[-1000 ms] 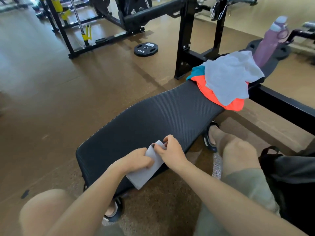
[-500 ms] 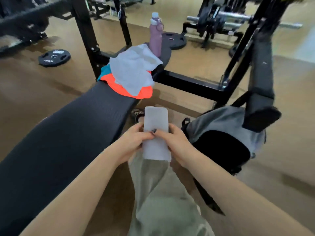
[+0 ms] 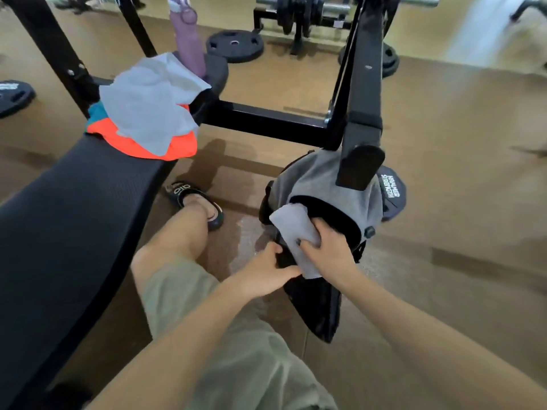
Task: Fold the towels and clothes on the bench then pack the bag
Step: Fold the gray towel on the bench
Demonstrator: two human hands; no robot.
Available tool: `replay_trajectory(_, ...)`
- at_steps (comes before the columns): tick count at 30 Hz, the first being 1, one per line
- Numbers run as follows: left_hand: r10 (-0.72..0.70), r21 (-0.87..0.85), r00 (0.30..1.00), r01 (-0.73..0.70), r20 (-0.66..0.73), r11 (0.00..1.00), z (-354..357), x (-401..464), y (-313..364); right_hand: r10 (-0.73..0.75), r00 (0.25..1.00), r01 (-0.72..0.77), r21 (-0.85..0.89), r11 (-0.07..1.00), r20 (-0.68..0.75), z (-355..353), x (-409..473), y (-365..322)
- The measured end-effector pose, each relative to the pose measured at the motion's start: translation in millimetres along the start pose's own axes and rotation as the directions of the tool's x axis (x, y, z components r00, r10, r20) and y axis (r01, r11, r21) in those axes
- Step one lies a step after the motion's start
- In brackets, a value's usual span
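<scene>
At the bag (image 3: 322,179) mouth: right hand (image 3: 328,250) grips folded grey towel (image 3: 296,232), half in; left hand (image 3: 266,273) pinches the near rim. Left of bag, grey cloth (image 3: 148,102) and orange garment (image 3: 177,149) sit unfolded on bench (image 3: 74,208).

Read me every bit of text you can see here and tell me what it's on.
"HAMMER STRENGTH": white letters on the dark weight plate on the floor behind the grey bag.
"alo": white letters on the black sandal strap.
White print on the weight plate at the left edge: too blurred to read.
Purple water bottle: no readable text.
</scene>
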State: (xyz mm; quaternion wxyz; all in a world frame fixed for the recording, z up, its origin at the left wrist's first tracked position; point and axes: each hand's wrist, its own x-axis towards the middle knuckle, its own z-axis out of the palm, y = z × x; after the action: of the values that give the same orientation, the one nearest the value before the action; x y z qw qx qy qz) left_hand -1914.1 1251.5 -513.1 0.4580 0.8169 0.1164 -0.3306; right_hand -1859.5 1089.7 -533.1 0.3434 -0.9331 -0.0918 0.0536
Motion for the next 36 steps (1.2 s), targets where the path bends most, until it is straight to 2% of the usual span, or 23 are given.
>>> replay_trajectory(1, 0.003, 0.022, 0.999, -0.004, 0.041, 1.0, 7, 2, 0, -0.016, 1.0, 0.016, -0.025, 1.0, -0.006, -1, 3, 3)
replay_trajectory(3, -0.005, -0.039, 0.997, 0.008, 0.073, 0.999, 22, 5, 2, 0.037, 0.999, -0.037, 0.02, 0.999, -0.001, -4, 7, 5)
replay_trajectory(5, 0.011, -0.108, 1.0, -0.009, 0.02, 0.994, 31, 9, 3, 0.08, 0.997, -0.08, 0.077, 0.994, 0.009, -7, 5, 6)
replay_trajectory(8, -0.007, -0.14, 0.999, 0.0, -0.053, 0.99, 36, 16, -2, -0.043, 0.999, 0.044, 0.122, 0.992, -0.011, -17, -8, 8)
replay_trajectory(10, -0.027, -0.128, 0.997, 0.018, -0.069, 0.992, 38, 19, -7, -0.157, 0.986, 0.162, 0.079, 0.984, -0.056, -23, -17, 11)
replay_trajectory(14, 0.006, -0.105, 0.977, -0.029, -0.215, 0.994, 43, 20, 4, -0.2, 0.969, 0.197, -0.035, 0.98, -0.147, -31, -24, 16)
replay_trajectory(18, 0.015, 0.019, 0.956, -0.01, -0.292, 1.0, 51, 26, 16, -0.194, 0.967, 0.183, -0.079, 0.98, -0.168, -32, -25, 24)
replay_trajectory(23, -0.057, 0.183, 0.952, 0.117, -0.301, 0.976, 61, 29, 22, -0.044, 0.98, 0.072, 0.138, 0.988, -0.196, -38, -24, 23)
replay_trajectory(24, -0.062, 0.194, 0.949, 0.127, -0.309, 0.973, 65, 31, 25, -0.041, 0.979, 0.07, 0.139, 0.988, -0.201, -41, -23, 22)
replay_trajectory(28, -0.046, 0.234, 0.947, 0.125, -0.317, 0.964, 74, 31, 34, -0.168, 0.967, 0.171, -0.002, 0.985, -0.193, -48, -24, 23)
replay_trajectory(32, -0.035, 0.317, 0.962, 0.123, -0.27, 0.94, 62, 35, 17, -0.148, 0.984, 0.131, -0.166, 0.977, -0.1, -38, -23, 30)
replay_trajectory(34, -0.022, 0.297, 0.968, 0.099, -0.25, 0.95, 54, 37, 4, -0.023, 0.998, 0.033, -0.187, 0.982, 0.052, -31, -19, 35)
replay_trajectory(36, -0.012, 0.237, 0.971, 0.07, -0.238, 0.969, 43, 38, -6, 0.151, 0.952, -0.13, -0.096, 0.987, 0.267, -26, -20, 32)
